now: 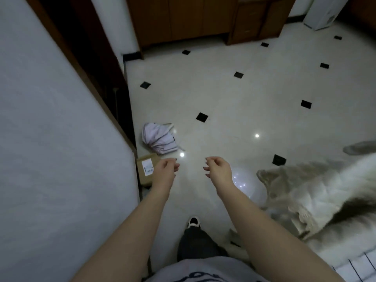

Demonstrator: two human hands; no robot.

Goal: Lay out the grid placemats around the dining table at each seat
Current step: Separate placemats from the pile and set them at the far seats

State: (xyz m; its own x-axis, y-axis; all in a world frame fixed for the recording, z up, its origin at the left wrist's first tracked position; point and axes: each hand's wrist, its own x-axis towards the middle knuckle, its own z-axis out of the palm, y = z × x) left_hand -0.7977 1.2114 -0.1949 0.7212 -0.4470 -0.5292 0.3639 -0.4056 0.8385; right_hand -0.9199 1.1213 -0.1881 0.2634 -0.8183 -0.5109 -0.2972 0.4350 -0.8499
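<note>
Both arms reach forward over the tiled floor. My left hand [165,169] hangs with fingers loosely curled and apart, holding nothing. My right hand [218,168] is the same, fingers bent and empty. At the bottom right corner a white surface with dark grid lines [358,267] shows, which may be a grid placemat; only its corner is in view. The white-topped dining table [61,149] fills the left side, its wooden edge running diagonally.
A fluffy grey-white cat [317,192] lies on the floor at the right. A crumpled pale bag [158,139] and a cardboard box [145,167] sit by the table's edge. Wooden cabinets [183,19] stand at the far wall. My shoe [193,221] is below.
</note>
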